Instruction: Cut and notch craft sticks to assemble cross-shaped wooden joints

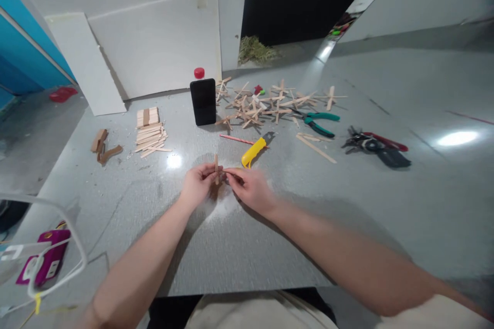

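Note:
My left hand [197, 184] pinches a small wooden craft stick [216, 162], which stands nearly upright between thumb and fingers above the grey table. Close by on the right, my right hand [252, 189] has its fingertips closed on a thin wooden piece that points at the upright stick; whether the two are joined, I cannot tell. Just beyond the right hand lies a yellow utility knife [254, 152]. A thin pinkish-red striped rod [236, 139] passes beside it. Farther back spreads a pile of crossed wooden sticks [250, 110].
A black phone [203, 103] stands upright before a red-capped bottle [199, 73]. Craft stick stacks [150, 136] and brown strips [106, 149] lie left. On the right are green-handled pliers [322, 119], loose sticks [318, 148] and a red-and-black hand tool [380, 146]. White boards [154, 46] lean behind.

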The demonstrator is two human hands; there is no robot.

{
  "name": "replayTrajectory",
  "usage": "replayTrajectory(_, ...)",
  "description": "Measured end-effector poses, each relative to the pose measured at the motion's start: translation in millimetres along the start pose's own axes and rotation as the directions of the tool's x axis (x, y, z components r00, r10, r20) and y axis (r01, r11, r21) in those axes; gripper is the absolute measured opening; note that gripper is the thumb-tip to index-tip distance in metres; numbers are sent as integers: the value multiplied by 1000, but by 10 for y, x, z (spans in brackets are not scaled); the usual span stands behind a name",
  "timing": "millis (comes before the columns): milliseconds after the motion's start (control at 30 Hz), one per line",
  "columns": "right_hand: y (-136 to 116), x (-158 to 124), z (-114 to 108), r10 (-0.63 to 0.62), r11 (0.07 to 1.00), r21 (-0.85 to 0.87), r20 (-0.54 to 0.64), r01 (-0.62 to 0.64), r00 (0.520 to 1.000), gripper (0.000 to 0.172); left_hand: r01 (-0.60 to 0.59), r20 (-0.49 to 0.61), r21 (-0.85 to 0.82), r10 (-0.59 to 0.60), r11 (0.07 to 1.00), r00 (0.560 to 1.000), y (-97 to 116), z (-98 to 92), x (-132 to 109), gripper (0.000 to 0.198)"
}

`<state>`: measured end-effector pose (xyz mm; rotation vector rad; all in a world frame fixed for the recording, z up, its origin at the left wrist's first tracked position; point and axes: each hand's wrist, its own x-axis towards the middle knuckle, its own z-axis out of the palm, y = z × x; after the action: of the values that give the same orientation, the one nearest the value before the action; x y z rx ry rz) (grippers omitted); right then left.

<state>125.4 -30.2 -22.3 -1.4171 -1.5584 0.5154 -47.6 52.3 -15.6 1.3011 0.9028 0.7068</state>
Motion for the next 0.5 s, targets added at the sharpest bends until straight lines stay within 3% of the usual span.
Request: replayTrajectory(500,-30,-53,100,-105,986,-134,-31,100,994,30,24,-11,40,-23,999,1000,31,33,12,18)
